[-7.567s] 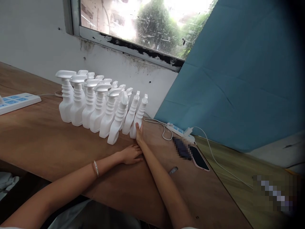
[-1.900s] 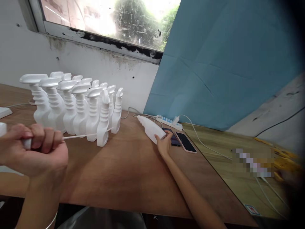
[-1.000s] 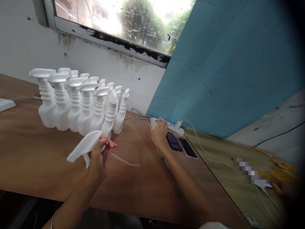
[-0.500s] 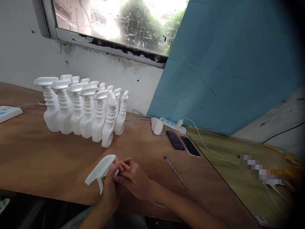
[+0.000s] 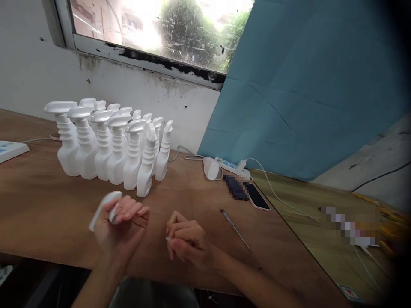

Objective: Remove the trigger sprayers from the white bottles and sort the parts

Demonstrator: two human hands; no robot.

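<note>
My left hand point(image 5: 120, 226) is raised over the wooden table point(image 5: 48, 205) with its fingers wrapped round a white spray trigger head point(image 5: 104, 206). Beside it, my right hand point(image 5: 186, 240) is curled in a pinch on a small pale piece that I cannot make out. Two rows of several white spray bottles point(image 5: 109, 145) stand behind my left hand. A single white bottle body point(image 5: 211, 167) without a head lies on its side farther back, near a power strip point(image 5: 233, 167).
A thin metal tool point(image 5: 236, 229) lies on the table right of my right hand. Two phones point(image 5: 247, 193) rest by the power strip, with cables trailing right. Another power strip point(image 5: 11, 150) sits at the far left. A blue cloth point(image 5: 305, 98) hangs behind.
The hands have drawn apart: my left hand has turned and lifted the trigger head, and my right hand has pulled back to the right, still pinched. Earlier my right hand laid the headless bottle by the power strip.
</note>
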